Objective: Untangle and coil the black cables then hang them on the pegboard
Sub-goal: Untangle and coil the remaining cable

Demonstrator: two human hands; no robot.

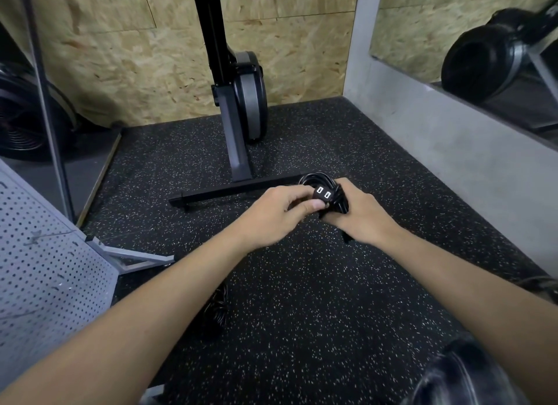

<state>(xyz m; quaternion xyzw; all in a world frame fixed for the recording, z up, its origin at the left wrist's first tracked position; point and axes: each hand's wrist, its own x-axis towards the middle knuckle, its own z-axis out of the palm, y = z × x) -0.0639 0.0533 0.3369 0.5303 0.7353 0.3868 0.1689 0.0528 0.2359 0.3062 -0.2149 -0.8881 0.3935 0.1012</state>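
The right hand (362,214) grips a bundled black cable (317,179) above the speckled floor (302,299), probably to keep its loops from springing apart. The left hand (274,211) pinches the plug (322,193), likely to tuck the end in. The plug's slotted face points up at the camera. The bundle's long axis runs away from the person. The pegboard (45,268) stands well apart.

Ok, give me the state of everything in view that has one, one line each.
left-hand grip: pinches the plug
right-hand grip: holds the coiled cable
plug: unplugged, prongs facing the camera
coiled cable: bundled in loops, held off the floor
second cable: lying on the floor, untouched
pegboard: no cable on the part in view
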